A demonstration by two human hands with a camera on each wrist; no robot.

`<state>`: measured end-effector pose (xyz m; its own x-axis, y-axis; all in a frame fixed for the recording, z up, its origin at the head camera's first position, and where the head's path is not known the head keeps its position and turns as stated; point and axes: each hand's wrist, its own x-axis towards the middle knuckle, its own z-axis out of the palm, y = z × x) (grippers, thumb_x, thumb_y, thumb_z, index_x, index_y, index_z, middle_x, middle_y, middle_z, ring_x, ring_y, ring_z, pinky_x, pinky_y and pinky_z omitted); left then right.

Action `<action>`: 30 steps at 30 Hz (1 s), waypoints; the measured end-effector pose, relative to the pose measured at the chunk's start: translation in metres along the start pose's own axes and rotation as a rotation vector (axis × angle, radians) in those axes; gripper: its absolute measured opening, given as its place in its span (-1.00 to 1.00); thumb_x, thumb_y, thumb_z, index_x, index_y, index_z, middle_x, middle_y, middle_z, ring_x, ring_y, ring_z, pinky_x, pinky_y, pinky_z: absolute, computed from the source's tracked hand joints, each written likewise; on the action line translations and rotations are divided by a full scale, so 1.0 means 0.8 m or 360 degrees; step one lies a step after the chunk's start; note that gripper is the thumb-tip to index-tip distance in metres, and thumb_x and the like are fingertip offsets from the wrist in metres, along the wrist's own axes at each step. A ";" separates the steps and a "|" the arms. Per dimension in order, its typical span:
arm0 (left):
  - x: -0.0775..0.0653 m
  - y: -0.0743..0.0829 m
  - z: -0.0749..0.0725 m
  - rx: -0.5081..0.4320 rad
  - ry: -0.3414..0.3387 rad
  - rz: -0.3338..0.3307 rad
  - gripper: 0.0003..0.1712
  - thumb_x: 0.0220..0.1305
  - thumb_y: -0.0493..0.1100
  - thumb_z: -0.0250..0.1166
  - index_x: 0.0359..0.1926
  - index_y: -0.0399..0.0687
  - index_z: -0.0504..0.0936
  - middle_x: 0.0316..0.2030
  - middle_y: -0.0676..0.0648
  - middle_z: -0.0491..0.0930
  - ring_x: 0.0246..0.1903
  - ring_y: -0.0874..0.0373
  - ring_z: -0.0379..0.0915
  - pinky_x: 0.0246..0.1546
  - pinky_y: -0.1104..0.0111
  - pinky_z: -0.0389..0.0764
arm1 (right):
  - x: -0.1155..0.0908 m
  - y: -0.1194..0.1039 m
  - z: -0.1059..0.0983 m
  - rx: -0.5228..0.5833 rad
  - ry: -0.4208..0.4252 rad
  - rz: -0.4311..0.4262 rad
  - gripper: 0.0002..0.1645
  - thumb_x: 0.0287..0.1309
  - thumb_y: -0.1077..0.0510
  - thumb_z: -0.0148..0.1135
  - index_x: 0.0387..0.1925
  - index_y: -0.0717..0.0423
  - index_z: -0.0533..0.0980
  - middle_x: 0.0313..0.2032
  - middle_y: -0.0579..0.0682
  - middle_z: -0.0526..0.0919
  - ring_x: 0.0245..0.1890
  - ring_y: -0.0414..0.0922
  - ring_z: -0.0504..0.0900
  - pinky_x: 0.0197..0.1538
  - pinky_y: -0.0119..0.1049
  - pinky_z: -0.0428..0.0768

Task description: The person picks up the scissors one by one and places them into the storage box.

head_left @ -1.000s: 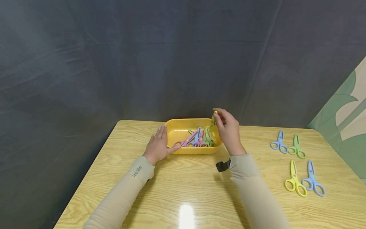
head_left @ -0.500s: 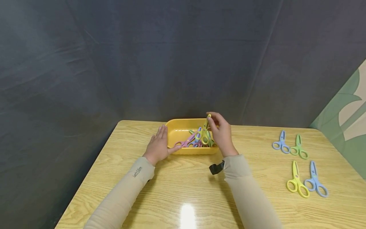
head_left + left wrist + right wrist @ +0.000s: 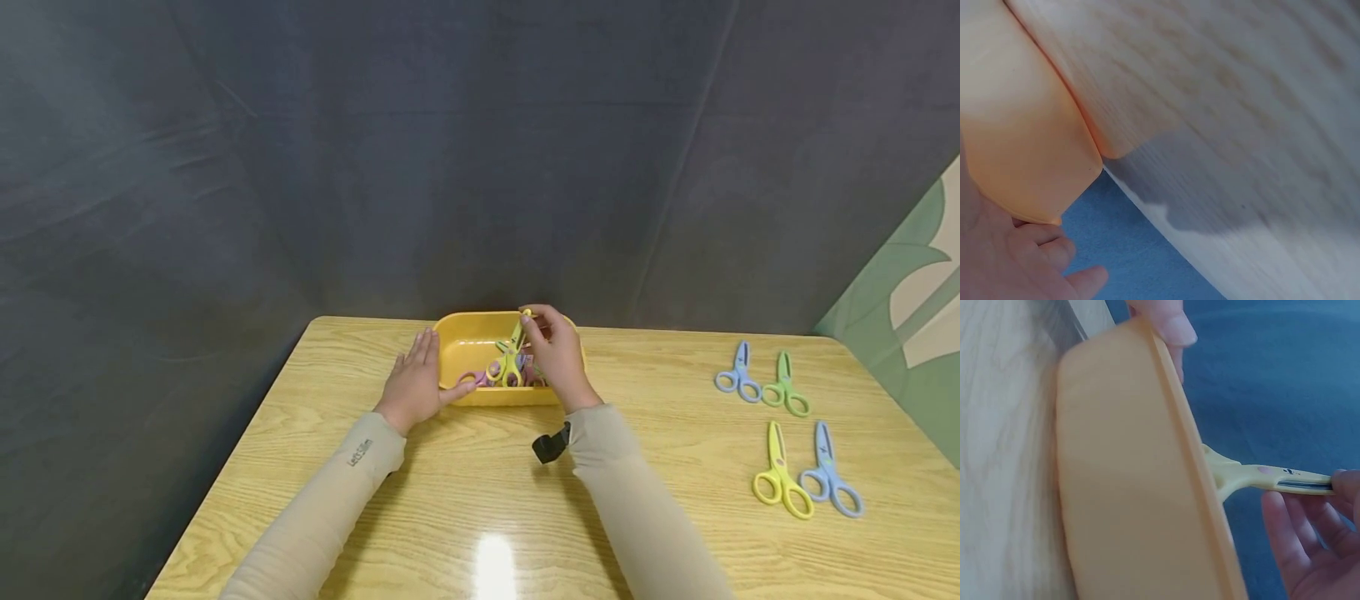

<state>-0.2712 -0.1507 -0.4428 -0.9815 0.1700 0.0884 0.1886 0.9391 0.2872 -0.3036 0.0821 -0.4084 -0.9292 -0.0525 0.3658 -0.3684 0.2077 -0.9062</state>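
My right hand (image 3: 557,357) pinches a pair of yellow child's scissors (image 3: 512,355) by the blade tips, handles hanging down inside a yellow plastic bin (image 3: 510,397). In the right wrist view, thumb and fingertips grip the blade end, and the near wall of the bin partly hides the handle loops. Several more scissors lie in the bin, among them a purple pair (image 3: 476,379); the rest are partly covered by the yellow ones. My left hand (image 3: 411,385) rests against the bin's left end, fingers stretched along the wall and thumb at the front rim.
Spread out on the right of the wooden table (image 3: 450,500) are a small blue pair of scissors (image 3: 739,372), a green pair (image 3: 784,387), a yellow pair (image 3: 780,477) and a larger blue pair (image 3: 827,475). A dark curtain (image 3: 480,167) hangs behind the table.
My right hand has carried the yellow scissors leftward and slightly down, from the bin's right end to over its middle. The left hand stays put.
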 end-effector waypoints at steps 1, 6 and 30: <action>0.000 0.000 0.000 0.0014 0.0000 0.0001 0.35 0.24 0.58 0.10 0.58 -0.36 -0.14 0.58 -0.30 -0.16 0.58 -0.13 -0.25 0.48 -0.14 -0.01 | 0.000 0.001 0.003 0.0014 -0.0011 0.0008 -0.71 0.49 0.22 0.11 0.10 0.28 0.57 -0.25 0.22 0.58 -0.30 0.11 0.63 -0.24 -0.06 0.74; -0.001 0.001 -0.001 0.0059 -0.0015 0.0003 0.36 0.24 0.60 0.07 0.58 -0.37 -0.14 0.58 -0.30 -0.15 0.58 -0.13 -0.24 0.48 -0.13 -0.01 | 0.003 0.006 0.013 0.0128 -0.0068 0.0085 -0.70 0.50 0.22 0.09 0.11 0.30 0.56 -0.23 0.21 0.58 -0.36 -0.03 0.65 -0.27 -0.20 0.74; 0.000 0.002 -0.003 0.0036 -0.0034 0.0003 0.32 0.27 0.56 0.08 0.58 -0.37 -0.15 0.59 -0.27 -0.19 0.58 -0.14 -0.27 0.48 -0.13 -0.03 | 0.019 0.023 0.033 0.0243 -0.0255 0.0507 -0.59 0.56 0.18 0.00 0.18 0.45 0.47 -0.25 0.21 0.64 -0.35 -0.06 0.73 -0.07 -0.01 0.70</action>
<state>-0.2705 -0.1497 -0.4402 -0.9816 0.1781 0.0683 0.1900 0.9452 0.2655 -0.3249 0.0597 -0.4248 -0.9860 -0.1634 0.0342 -0.0496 0.0912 -0.9946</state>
